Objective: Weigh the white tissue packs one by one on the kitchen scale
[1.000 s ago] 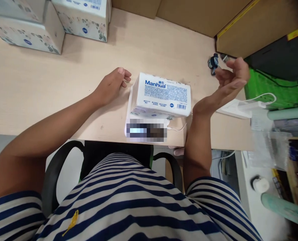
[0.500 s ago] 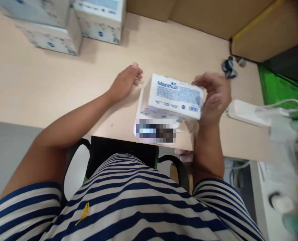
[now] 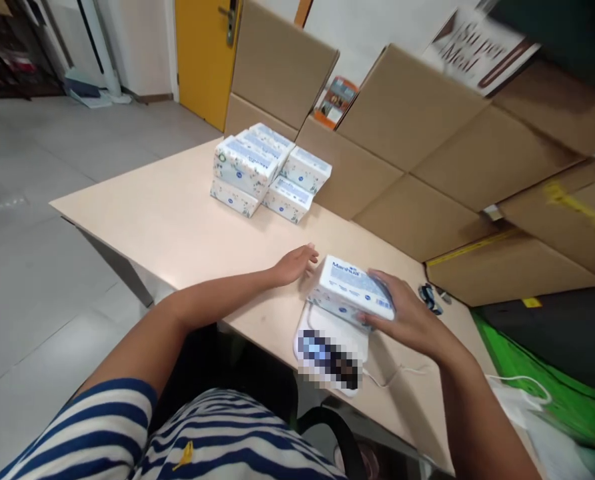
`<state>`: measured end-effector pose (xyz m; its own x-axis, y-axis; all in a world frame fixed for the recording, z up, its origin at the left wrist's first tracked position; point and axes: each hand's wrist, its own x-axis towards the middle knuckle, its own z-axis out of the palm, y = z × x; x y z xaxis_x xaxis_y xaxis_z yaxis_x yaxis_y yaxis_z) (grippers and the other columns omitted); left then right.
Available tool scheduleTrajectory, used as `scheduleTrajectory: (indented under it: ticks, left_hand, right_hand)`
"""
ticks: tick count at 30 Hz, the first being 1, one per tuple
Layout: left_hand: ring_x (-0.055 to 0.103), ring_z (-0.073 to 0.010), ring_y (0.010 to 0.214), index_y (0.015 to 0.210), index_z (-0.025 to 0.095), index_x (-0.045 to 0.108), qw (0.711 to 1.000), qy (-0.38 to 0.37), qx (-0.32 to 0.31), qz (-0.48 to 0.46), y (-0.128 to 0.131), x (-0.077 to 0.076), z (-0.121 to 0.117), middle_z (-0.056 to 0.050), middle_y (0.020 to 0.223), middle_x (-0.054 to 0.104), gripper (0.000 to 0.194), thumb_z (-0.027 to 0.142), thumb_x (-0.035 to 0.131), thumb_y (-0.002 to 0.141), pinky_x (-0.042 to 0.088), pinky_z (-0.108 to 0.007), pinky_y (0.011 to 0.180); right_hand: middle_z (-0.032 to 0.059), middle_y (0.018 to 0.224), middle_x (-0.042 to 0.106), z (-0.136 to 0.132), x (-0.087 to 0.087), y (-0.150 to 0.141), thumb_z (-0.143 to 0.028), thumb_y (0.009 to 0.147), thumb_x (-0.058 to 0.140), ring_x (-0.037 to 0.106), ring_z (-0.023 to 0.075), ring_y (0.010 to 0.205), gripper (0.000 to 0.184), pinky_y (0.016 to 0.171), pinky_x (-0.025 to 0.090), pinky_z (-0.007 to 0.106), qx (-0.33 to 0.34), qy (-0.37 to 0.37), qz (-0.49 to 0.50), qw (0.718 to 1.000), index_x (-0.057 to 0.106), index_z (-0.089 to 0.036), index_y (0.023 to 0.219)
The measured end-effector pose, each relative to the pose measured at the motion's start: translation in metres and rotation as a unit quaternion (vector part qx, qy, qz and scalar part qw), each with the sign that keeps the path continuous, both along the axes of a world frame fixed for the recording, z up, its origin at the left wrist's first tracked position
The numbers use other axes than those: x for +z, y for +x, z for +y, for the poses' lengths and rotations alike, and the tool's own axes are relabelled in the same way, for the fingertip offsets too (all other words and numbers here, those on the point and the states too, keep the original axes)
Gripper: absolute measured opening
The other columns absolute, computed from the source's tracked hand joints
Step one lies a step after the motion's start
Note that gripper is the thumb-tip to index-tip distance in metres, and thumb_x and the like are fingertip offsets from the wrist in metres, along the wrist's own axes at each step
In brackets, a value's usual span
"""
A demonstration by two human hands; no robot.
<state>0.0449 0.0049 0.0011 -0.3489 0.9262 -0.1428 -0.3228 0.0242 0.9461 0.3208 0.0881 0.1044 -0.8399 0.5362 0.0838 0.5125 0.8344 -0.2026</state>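
Right hand now around pack

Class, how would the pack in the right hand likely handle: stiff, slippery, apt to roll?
The pack gripped by the right hand probably won't roll, given its flat sides. Its smooth-looking wrapper might slip. Its blocky shape suggests it's fairly stiff.

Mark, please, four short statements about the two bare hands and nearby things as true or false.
1. The bare right hand grips a white rectangular pack with blue print. True.
2. The bare left hand holds another pack. False: the left hand is beside the gripped pack, visibly holding nothing.
3. The flat white device with a pixelated display lies on the floor. False: the device lies on the pale table.
4. Brown cardboard boxes stand behind the stacked white floral packs. True.
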Motion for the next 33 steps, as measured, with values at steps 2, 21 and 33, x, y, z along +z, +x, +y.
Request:
scheduleTrajectory:
  ticks: [2, 21, 33]
  left_hand:
    - [0.071, -0.0232, 0.102, 0.119, 0.020, 0.071, 0.990, -0.025, 0.063, -0.122, -0.010, 0.006, 0.004, -0.014, 0.138, 0.072, 0.046, 0.061, 0.049, 0.115, 0.060, -0.034, 0.092]
    - [0.072, -0.0328, 0.138, 0.183, 0.022, 0.019, 0.914, -0.023, 0.098, -0.392, -0.060, 0.010, 0.000, -0.024, 0.172, 0.056, 0.087, 0.073, 0.015, 0.114, 0.060, -0.036, 0.076]
    - [0.070, -0.0326, 0.141, 0.177, 0.019, 0.033, 0.912, -0.026, 0.099, -0.397, -0.059, 0.009, 0.002, -0.022, 0.170, 0.059, 0.085, 0.074, 0.024, 0.113, 0.061, -0.036, 0.078]
  right_hand:
    - [0.0208, 0.164, 0.064, 0.027, 0.017, -0.042, -0.069, 0.087, 0.076, 0.061, 0.0504, 0.151, 0.091, 0.124, 0.052, 0.074, 0.022, 0.036, 0.022, 0.999, 0.053, -0.028, 0.165]
    - [0.0253, 0.163, 0.068, 0.140, -0.013, -0.281, -0.056, 0.099, 0.069, 0.065, 0.0395, 0.154, 0.067, 0.130, 0.050, 0.060, 0.075, 0.115, 0.109, 0.984, 0.068, -0.013, 0.151]
    - [0.0226, 0.183, 0.046, 0.120, -0.015, -0.296, -0.049, 0.109, 0.056, 0.047, 0.0436, 0.167, 0.071, 0.134, 0.042, 0.065, -0.030, 0.128, 0.089, 0.987, 0.055, -0.012, 0.170]
